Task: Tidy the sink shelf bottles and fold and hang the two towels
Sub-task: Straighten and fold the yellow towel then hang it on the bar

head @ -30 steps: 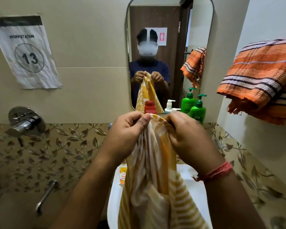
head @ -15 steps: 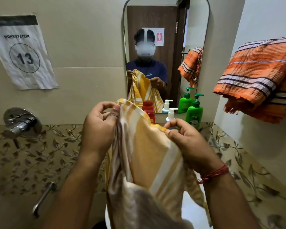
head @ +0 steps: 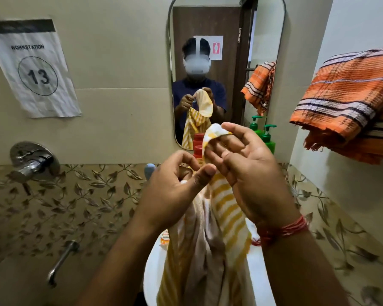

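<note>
Yellow striped towel (head: 219,208) hangs from my hands above the white sink (head: 259,272), its top corner looped over my right hand's (head: 250,173) fingers (head: 228,134), which are spread loosely. My left hand (head: 175,186) is curled beside it, thumb touching the cloth; I cannot tell whether it truly pinches it. Far right, the orange towel (head: 345,102) hangs on the wall, well apart. Red bottle (head: 198,138) and green bottle (head: 268,138) stand beneath the mirror (head: 265,40).
</note>
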